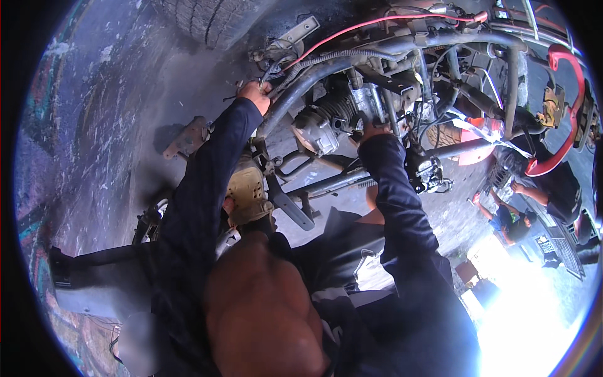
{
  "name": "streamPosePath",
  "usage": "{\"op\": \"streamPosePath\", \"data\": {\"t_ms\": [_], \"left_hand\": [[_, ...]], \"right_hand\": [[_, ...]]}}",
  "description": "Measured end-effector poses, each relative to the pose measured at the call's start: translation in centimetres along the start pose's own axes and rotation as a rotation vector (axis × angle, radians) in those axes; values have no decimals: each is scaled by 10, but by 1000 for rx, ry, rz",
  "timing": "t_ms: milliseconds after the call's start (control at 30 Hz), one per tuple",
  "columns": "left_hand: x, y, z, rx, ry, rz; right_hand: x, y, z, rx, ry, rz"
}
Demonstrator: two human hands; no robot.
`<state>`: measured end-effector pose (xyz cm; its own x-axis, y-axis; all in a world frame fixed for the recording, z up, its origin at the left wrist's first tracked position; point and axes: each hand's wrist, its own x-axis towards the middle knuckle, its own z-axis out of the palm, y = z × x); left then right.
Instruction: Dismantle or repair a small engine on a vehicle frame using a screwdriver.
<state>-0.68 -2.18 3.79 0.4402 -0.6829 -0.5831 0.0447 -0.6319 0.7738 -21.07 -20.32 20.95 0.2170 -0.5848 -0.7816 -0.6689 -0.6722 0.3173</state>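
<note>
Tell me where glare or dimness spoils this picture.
Head view: white glare washes out the lower right, with a rainbow streak at the rim; head view: the right hand sits dim beside the engine, while the left hand shows more clearly.

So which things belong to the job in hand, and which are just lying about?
Likely the job:
- red cable, leading toward the left hand
- engine, by the right hand
- tubular frame

Likely just about:
- large tyre, untouched
- red curved bar, untouched
</note>
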Motion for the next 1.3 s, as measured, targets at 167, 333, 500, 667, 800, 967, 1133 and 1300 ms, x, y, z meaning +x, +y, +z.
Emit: {"op": "streamPosePath", "data": {"t_ms": [167, 333, 500, 667, 800, 967, 1133, 1300], "left_hand": [[15, -39, 17, -185, -9, -50], [13, -36, 17, -303, -57, -107], [5, -22, 11, -24, 7, -42], [4, -2, 1, 17, 42, -69], [-5, 2, 2, 75, 90, -146], [12, -45, 7, -166, -6, -29], [2, 1, 8, 17, 12, -34], [-10, 13, -8, 47, -27, -138]], "right_hand": [[5, -18, -17, -7, 156, -89], [-14, -17, -22, 70, 115, -7], [-2, -21, -6, -59, 127, 1], [-23, -2, -10, 36, 162, -14], [-2, -1, 5, -70, 44, 26], [50, 6, 38, -201, -21, -151], [67, -4, 25, -254, 17, -186], [74, -23, -5, -316, 65, -245]]}}
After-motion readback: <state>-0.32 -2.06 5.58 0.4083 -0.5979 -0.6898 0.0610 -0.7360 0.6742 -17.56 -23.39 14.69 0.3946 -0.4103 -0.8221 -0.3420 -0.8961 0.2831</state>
